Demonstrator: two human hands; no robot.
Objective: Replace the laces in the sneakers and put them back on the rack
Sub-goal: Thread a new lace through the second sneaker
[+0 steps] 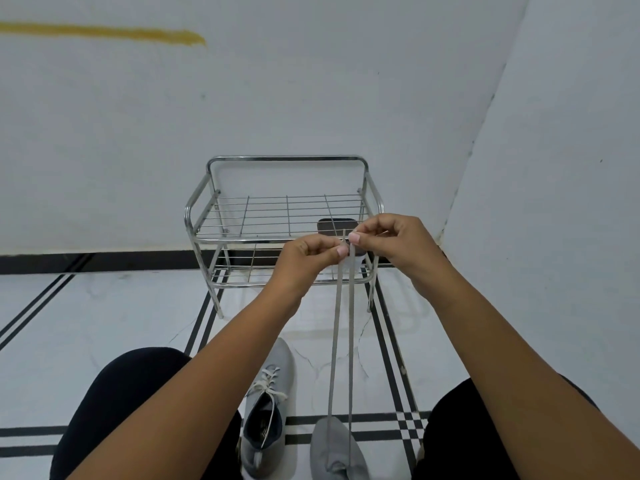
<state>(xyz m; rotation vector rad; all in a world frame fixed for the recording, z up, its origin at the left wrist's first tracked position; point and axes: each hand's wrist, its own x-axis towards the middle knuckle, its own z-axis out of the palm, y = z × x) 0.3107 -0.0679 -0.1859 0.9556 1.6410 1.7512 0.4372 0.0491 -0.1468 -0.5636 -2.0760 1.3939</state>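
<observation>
You can read no brand or writing anywhere. Your left hand point(308, 258) and right hand point(391, 242) each pinch one end of the grey lace point(341, 341), its two strands running down to the right sneaker point(337, 452), cut off at the frame's bottom. The left sneaker point(268, 410) carries white laces. A dark object point(337, 226) in the metal rack point(287, 216) is half hidden. White tiled floor point(104, 323) with black stripes meets pale walls.
</observation>
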